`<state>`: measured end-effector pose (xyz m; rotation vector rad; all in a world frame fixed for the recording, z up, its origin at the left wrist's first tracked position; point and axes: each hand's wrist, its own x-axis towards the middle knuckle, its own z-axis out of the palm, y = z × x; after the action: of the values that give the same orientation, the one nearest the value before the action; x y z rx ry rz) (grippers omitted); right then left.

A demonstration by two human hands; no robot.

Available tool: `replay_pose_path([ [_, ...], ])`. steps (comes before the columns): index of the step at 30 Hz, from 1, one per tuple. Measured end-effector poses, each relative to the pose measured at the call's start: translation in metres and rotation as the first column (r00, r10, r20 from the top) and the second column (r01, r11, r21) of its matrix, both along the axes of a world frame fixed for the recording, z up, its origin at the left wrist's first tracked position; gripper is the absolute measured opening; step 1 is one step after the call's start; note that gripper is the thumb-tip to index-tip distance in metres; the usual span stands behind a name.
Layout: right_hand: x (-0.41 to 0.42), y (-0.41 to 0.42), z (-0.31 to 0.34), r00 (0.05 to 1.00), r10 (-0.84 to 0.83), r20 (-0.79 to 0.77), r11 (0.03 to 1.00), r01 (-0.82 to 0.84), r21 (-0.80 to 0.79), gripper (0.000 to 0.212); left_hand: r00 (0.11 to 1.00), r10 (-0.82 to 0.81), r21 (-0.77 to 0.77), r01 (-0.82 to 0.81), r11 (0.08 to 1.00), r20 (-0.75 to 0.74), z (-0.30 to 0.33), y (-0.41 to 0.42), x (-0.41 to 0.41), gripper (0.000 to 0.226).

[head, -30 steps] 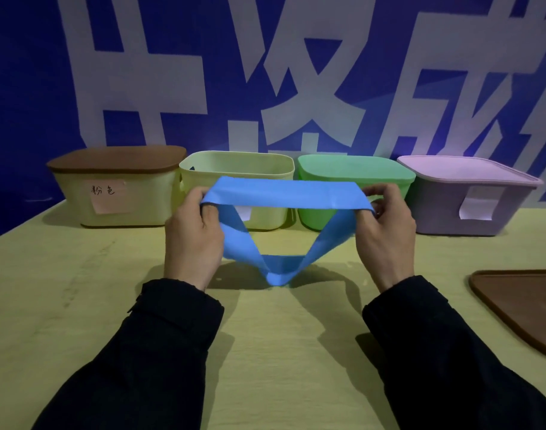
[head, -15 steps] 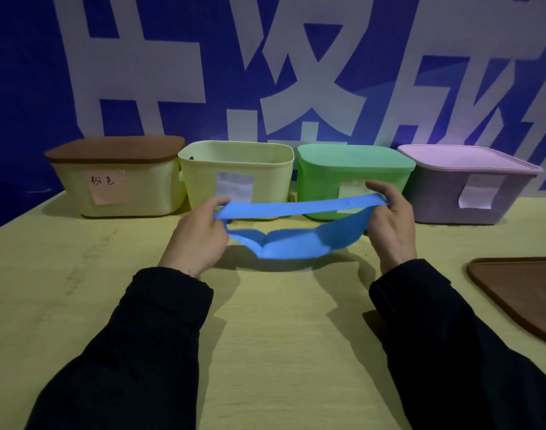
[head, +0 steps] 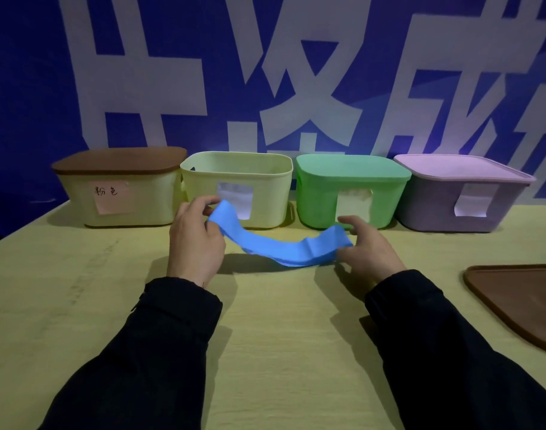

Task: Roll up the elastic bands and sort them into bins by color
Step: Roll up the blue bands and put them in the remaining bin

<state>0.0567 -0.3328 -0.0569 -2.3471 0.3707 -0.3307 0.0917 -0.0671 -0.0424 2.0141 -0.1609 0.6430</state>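
A: Band? Blue elastic band, flat wide strip, unrolled, sagging across frame centre, left end raised, middle low over the table.

B: Bins? Four in a row, upper middle: yellow bin with brown lid far left, open yellow bin, green lidded bin, purple lidded bin right. Paper label on each front.

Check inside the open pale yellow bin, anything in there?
The lidless pale yellow plastic bin shows only its bare inner back wall and a handle slot. Its front wall hides the floor, so contents cannot be confirmed.
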Motion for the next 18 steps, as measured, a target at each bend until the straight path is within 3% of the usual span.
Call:
replay_pose_path([
  [2, -0.006, 0.004, 0.01, 0.988, 0.02, -0.155, 0.973, -0.055, -0.223, 0.079, 0.999, -0.05, -0.121, 0.051, 0.991, 0.011, 0.003, -0.002, -0.001, 0.04],
  [3, -0.008, 0.005, 0.015, 0.988, -0.014, -0.152, 0.938, -0.04, -0.344, 0.079, 0.997, -0.07, -0.198, 0.074, 0.978, 0.025, 0.005, -0.004, -0.003, 0.036],
  [5, -0.014, 0.012, 0.026, 1.0, -0.003, 0.03, 0.906, 0.015, -0.423, 0.071, 0.991, -0.109, -0.318, 0.129, 0.939, 0.078, 0.011, -0.007, -0.008, 0.029],
  [7, -0.019, 0.028, 0.029, 0.934, 0.16, 0.32, 0.963, -0.076, -0.259, 0.056, 0.977, -0.174, -0.358, 0.207, 0.911, 0.121, 0.015, -0.011, -0.014, 0.026],
  [9, -0.019, 0.047, 0.026, 0.826, 0.272, 0.494, 0.96, -0.269, -0.08, 0.047, 0.956, -0.263, -0.336, 0.292, 0.895, 0.132, 0.017, -0.016, -0.018, 0.027],
  [13, -0.018, 0.07, 0.016, 0.733, 0.434, 0.525, 0.762, -0.609, 0.22, 0.052, 0.87, -0.485, -0.274, 0.489, 0.828, 0.084, 0.015, -0.026, -0.027, 0.034],
  [18, -0.019, 0.068, 0.013, 0.733, 0.42, 0.535, 0.681, -0.644, 0.348, 0.04, 0.877, -0.475, -0.225, 0.479, 0.848, 0.076, 0.01, -0.028, -0.027, 0.041],
])
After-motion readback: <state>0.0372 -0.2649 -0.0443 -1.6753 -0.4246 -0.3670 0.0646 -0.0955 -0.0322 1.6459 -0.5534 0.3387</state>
